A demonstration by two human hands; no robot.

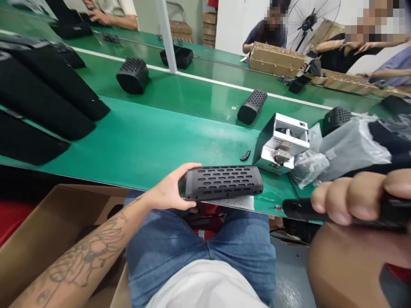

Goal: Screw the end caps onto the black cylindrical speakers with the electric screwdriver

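Observation:
My left hand (168, 188) grips the left end of a black speaker housing (226, 183) with slotted holes, thumb and fingers on opposite sides. The housing is at the table's front edge, above my lap, over a patch of silvery padding (239, 202). At the right, my right hand (356, 194) is wrapped around a black electric screwdriver (298, 209). Its thin bit points left toward the housing, a short gap away from it. Whether a screw sits on the bit is too small to tell. Behind the housing stands a white and black screw feeder (279, 143).
Similar slotted housings (253, 105) stand on the green conveyor (205, 92) beyond the table. Large black panels (48, 85) lean at the left. A plastic bag (353, 143) lies right of the feeder. An open cardboard box (64, 218) is beside my left leg. Other people sit across.

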